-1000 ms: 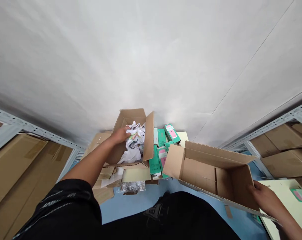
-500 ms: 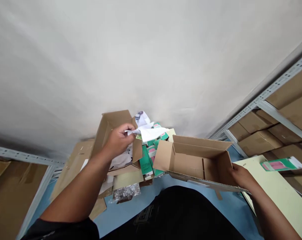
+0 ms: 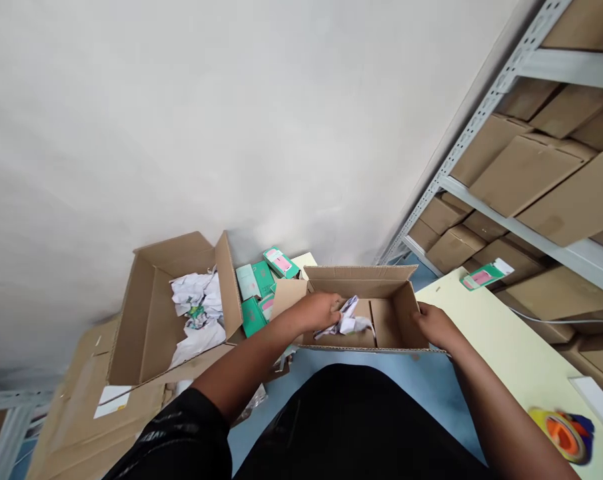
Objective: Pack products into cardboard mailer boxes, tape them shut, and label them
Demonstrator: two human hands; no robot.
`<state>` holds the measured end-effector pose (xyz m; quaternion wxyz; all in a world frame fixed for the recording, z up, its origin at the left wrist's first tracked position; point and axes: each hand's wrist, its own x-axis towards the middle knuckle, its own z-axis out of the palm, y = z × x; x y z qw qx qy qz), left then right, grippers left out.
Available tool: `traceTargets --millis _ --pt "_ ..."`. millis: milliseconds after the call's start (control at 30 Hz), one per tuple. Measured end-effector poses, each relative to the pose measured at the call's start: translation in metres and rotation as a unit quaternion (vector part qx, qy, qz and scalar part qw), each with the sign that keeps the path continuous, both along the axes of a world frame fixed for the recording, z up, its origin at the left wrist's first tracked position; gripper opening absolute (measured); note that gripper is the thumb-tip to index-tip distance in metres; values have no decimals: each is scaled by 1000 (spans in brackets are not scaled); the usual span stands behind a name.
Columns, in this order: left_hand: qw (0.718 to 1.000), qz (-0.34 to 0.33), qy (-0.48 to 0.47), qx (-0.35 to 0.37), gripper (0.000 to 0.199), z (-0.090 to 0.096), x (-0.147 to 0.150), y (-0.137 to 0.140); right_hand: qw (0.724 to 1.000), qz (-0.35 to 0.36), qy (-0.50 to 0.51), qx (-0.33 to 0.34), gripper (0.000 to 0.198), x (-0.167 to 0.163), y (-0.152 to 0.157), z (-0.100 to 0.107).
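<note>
My left hand [image 3: 321, 311] is closed on a crumpled sheet of paper [image 3: 350, 319], white with dark print, inside an open cardboard box [image 3: 395, 319]. Gripping that box by its right end wall is my right hand [image 3: 434, 325], fingers over the edge. Apart from the paper, the bare brown bottom of the box shows. To the left, a larger open carton [image 3: 148, 313] holds several crumpled white papers [image 3: 201, 303]. Between the two boxes lie several green and pink small boxes [image 3: 281, 263], partly hidden by my left arm.
A pale table [image 3: 486, 327] stands at the right, bearing a green and pink packet [image 3: 486, 274] and rolls of coloured tape [image 3: 564, 433]. Metal shelving [image 3: 501, 200] full of cartons rises behind it. A large flattened-looking carton [image 3: 76, 407] sits under the left box.
My left hand has carried the paper from the left carton rightward into the box that my right hand holds. The view has turned to the right.
</note>
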<state>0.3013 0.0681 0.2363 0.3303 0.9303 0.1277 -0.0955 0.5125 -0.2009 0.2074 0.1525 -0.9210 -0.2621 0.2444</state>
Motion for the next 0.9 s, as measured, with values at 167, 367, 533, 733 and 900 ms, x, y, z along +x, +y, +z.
traceTargets --millis 167,367,533,733,900 --pt "999 -24 -30 -7 47 -3 -15 0 999 -25 22 5 26 -1 -17 -8" --pt "972 15 -234 -31 33 -4 -39 2 996 -87 28 17 22 -5 -50 -7" --pt "949 122 -290 -20 29 -32 -35 17 985 -168 36 28 23 -7 -94 -7" --pt "954 173 -236 -64 40 -61 -5 15 975 -216 27 34 25 5 -142 -20" --pt "954 187 -216 -92 42 -53 39 -5 967 -247 35 39 27 25 -179 -26"
